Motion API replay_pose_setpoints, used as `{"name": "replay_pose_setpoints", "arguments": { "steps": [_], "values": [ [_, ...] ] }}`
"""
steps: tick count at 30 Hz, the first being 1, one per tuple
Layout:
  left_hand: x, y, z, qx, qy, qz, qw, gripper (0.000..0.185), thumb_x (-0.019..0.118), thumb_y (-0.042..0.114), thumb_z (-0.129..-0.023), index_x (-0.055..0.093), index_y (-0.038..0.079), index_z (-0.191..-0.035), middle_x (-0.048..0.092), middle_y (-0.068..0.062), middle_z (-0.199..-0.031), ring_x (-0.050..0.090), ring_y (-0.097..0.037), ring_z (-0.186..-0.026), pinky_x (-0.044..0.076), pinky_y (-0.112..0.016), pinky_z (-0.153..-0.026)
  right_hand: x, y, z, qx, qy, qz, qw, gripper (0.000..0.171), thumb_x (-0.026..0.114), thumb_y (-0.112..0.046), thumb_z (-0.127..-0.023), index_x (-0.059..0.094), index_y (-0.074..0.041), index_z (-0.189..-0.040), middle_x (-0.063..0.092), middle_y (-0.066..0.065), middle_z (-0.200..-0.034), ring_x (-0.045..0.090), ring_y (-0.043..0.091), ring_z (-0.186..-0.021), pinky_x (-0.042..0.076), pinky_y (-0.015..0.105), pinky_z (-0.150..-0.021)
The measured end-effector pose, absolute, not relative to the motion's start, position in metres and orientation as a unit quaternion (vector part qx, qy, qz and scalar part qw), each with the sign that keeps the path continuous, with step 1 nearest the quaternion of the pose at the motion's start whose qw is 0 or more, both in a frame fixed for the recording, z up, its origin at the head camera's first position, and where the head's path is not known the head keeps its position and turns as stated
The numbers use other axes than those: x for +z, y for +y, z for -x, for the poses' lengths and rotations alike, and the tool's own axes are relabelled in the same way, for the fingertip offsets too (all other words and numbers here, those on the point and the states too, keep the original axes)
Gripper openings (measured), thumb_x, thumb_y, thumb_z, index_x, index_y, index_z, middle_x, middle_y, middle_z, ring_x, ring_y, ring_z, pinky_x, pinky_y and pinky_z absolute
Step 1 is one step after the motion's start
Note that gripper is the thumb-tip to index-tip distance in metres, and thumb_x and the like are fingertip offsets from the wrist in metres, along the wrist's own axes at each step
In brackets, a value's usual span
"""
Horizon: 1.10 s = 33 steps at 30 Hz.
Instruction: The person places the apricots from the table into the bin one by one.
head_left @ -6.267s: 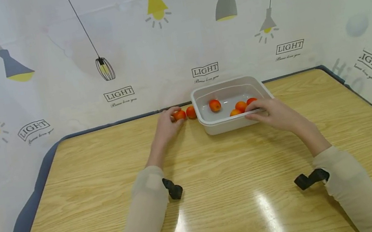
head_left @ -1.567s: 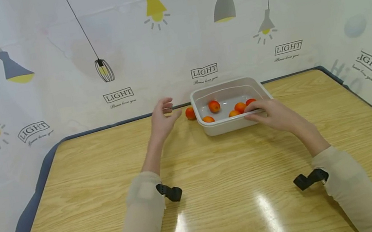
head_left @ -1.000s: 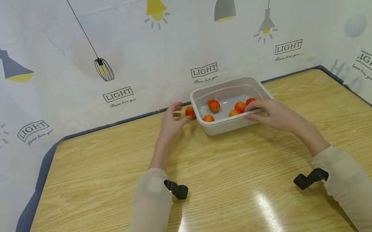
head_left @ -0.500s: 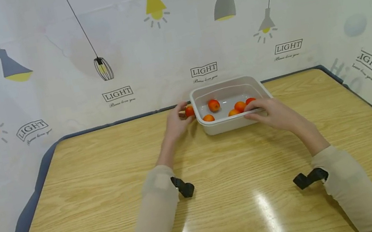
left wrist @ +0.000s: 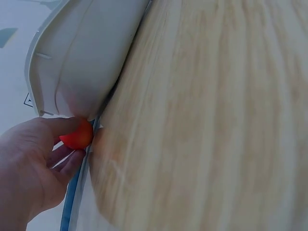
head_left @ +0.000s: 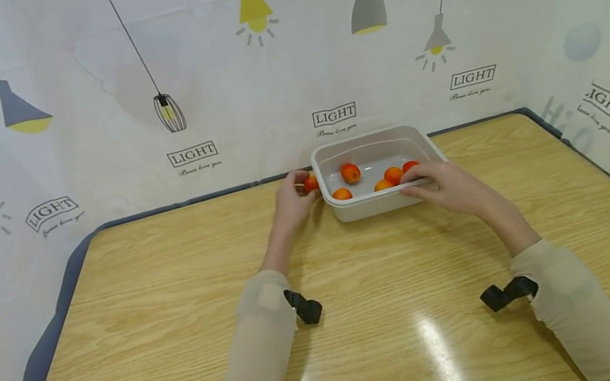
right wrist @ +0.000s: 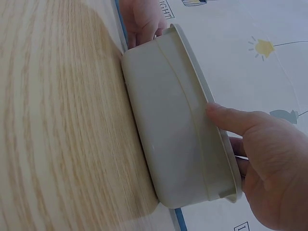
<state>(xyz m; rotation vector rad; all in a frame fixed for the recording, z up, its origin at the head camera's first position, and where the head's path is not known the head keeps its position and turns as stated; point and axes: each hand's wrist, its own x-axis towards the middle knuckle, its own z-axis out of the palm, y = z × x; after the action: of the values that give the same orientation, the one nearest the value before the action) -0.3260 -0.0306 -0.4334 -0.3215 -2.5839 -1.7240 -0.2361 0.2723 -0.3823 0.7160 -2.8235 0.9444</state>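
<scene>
A white plastic tub (head_left: 379,206) stands at the far middle of the wooden table (head_left: 176,295) and holds several small orange-red fruits (head_left: 349,173). My left hand (head_left: 293,198) curls its fingers round one more orange-red fruit (head_left: 311,182) on the table just left of the tub; the left wrist view shows that fruit (left wrist: 77,135) pinched beside the tub wall (left wrist: 91,57). My right hand (head_left: 443,185) grips the tub's near right rim, thumb on the outer wall (right wrist: 168,125) and fingers over the edge.
A white curtain printed with lamps (head_left: 257,56) hangs close behind the table's far edge. The table's dark blue border (head_left: 44,345) runs along the left and back. A black wrist camera mount (head_left: 304,306) sits on each sleeve.
One fruit went from the table into the tub. My left hand, lifted and empty 1.6 s ago, came back down and closed round the last fruit beside the tub. The right hand stayed put.
</scene>
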Motion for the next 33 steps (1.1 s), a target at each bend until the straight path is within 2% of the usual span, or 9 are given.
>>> {"name": "replay_pose_setpoints", "arguments": {
  "steps": [7,19,33],
  "values": [
    [-0.434,-0.029,0.325,-0.556,-0.825,0.1,0.019,0.036,0.066,-0.008,-0.092,0.058,-0.008,-0.127,0.061,-0.023,-0.123,0.062,-0.034,-0.108,0.052,-0.036,-0.097,-0.383,0.273,0.236,0.308,-0.92,-0.238,0.047,0.02,0.071,-0.017,-0.096,0.071,-0.006,-0.113,0.07,0.01,-0.11,0.061,0.028,-0.103,0.049,0.049,-0.093],
    [-0.436,-0.031,0.326,-0.543,-0.833,0.104,0.02,0.039,0.068,-0.006,-0.092,0.058,-0.007,-0.129,0.062,-0.024,-0.122,0.062,-0.034,-0.11,0.052,-0.036,-0.098,-0.386,0.273,0.238,0.311,-0.916,-0.249,0.053,0.019,0.07,-0.017,-0.096,0.072,-0.006,-0.112,0.071,0.009,-0.11,0.063,0.03,-0.105,0.049,0.051,-0.095],
    [-0.431,-0.054,0.313,-0.574,-0.814,0.08,0.049,0.04,0.07,-0.002,-0.092,0.058,-0.006,-0.129,0.062,-0.023,-0.122,0.06,-0.032,-0.112,0.051,-0.037,-0.099,-0.384,0.273,0.237,0.307,-0.919,-0.242,0.049,0.021,0.07,-0.02,-0.097,0.072,-0.007,-0.113,0.07,0.009,-0.11,0.062,0.029,-0.104,0.049,0.05,-0.094]
  ]
}}
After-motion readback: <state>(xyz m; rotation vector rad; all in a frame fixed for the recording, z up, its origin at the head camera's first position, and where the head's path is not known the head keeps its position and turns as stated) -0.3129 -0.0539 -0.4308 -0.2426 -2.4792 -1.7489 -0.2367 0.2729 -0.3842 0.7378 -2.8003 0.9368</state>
